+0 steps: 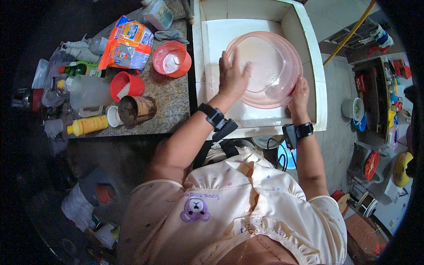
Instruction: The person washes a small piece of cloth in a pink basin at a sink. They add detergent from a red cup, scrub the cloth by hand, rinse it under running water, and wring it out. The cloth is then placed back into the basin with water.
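A translucent pink plastic basin (261, 63) is tilted inside a white tiled sink (217, 43). My right hand (299, 94) grips the basin's lower right edge, some of its fingers hidden behind the wall. Over the basin's left part lies my left hand (234, 76), fingers spread and slightly blurred. Whether its fingertips touch the plastic cannot be made out. The sink floor looks wet, and a drain (287, 111) shows near its lower right corner. Each wrist wears a black strap with a small device.
Left of the sink, a granite counter (172, 109) carries a red cup with white powder (171, 60), another red cup (127, 86), a detergent bag (127, 44), a rusty can (137, 110), a yellow bottle (87, 126) and a grey cloth (171, 35). A yellow pole (349, 31) leans at right.
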Demonstrator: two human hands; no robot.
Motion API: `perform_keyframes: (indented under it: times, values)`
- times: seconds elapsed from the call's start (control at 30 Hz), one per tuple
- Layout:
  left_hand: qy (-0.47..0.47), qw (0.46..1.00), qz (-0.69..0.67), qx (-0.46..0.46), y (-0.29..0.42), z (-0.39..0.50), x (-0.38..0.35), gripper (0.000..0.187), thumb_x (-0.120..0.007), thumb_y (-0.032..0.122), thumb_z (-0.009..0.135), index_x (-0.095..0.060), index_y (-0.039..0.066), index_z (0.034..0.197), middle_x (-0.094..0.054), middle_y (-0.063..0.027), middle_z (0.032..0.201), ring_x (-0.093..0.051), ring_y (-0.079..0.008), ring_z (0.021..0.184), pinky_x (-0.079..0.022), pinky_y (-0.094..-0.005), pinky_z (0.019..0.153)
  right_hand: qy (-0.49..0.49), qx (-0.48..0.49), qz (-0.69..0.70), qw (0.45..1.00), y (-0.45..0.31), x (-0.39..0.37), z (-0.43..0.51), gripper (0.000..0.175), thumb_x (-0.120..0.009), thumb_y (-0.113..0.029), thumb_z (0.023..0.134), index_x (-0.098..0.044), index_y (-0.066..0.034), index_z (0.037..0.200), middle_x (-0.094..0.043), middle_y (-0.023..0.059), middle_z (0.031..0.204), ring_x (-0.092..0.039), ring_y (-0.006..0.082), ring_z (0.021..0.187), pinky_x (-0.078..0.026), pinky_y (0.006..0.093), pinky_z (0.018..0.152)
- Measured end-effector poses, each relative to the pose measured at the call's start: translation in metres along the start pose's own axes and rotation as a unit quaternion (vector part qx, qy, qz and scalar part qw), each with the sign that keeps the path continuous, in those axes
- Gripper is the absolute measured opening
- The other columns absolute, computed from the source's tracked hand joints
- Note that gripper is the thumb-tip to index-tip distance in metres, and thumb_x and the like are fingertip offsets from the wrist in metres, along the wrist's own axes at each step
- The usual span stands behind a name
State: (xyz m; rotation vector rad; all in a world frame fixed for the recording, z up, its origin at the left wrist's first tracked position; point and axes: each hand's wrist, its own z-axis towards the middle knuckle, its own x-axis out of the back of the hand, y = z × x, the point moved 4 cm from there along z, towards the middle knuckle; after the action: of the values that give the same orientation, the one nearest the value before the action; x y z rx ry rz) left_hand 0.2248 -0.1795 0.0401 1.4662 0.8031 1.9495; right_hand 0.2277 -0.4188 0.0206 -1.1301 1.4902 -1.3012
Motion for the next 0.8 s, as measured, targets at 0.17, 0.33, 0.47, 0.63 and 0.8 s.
perform_keyframes:
  times: [0.17,0.33,0.47,0.63,0.8]
  values:
    - [-0.076,0.985,0.044,-0.147,0.056,-0.027,-0.015,0.066,-0.048,0.037,0.091,-0.024,0.006,0.143,-0.016,-0.0265,0.147,-0.016,-0.0454,0.135,-0.015,-0.0620,0.105,-0.040,-0.020,0.008,0.999,0.000,-0.028,-0.016,0.032,-0.039,-0.031,0.099,-0.050,-0.0066,0.082,-0.045,-0.0001,0.059,-0.042,0.0092,0.044,-0.035,0.0242,0.039]
    - [-0.118,0.984,0.124,-0.044,0.013,0.015,0.004,0.054,-0.048,0.039,0.091,-0.039,0.012,0.137,-0.029,-0.0230,0.143,-0.022,-0.0469,0.132,-0.022,-0.0578,0.105,-0.034,-0.032,0.024,0.999,-0.011,-0.022,-0.022,0.032,-0.041,-0.033,0.099,-0.048,-0.0080,0.080,-0.045,-0.0003,0.058,-0.042,0.0088,0.044,-0.034,0.0232,0.040]
    - [0.044,0.982,0.138,-0.119,-0.023,0.021,0.065,0.046,-0.059,0.030,0.086,-0.052,0.008,0.125,-0.045,-0.0248,0.128,-0.040,-0.0427,0.121,-0.035,-0.0468,0.102,-0.023,0.019,0.048,0.998,-0.025,-0.008,-0.019,0.033,-0.043,-0.034,0.099,-0.048,-0.0086,0.077,-0.043,-0.0023,0.058,-0.041,0.0075,0.045,-0.035,0.0230,0.041]
    - [0.001,0.996,0.080,0.048,-0.067,0.026,0.086,0.054,-0.058,0.025,0.085,-0.044,-0.005,0.128,-0.046,-0.0276,0.127,-0.043,-0.0415,0.119,-0.035,-0.0431,0.102,-0.039,0.016,0.002,0.999,-0.026,-0.005,-0.019,0.033,-0.043,-0.033,0.099,-0.049,-0.0077,0.079,-0.044,-0.0011,0.057,-0.042,0.0078,0.046,-0.035,0.0229,0.042]
    - [0.029,0.982,0.133,0.133,-0.096,0.018,0.108,0.060,-0.056,0.027,0.087,-0.038,-0.006,0.133,-0.043,-0.0291,0.133,-0.041,-0.0403,0.124,-0.032,-0.0417,0.105,-0.050,0.006,-0.045,0.998,-0.019,-0.006,-0.021,0.032,-0.042,-0.033,0.099,-0.049,-0.0070,0.081,-0.045,-0.0001,0.058,-0.043,0.0084,0.047,-0.036,0.0232,0.042]
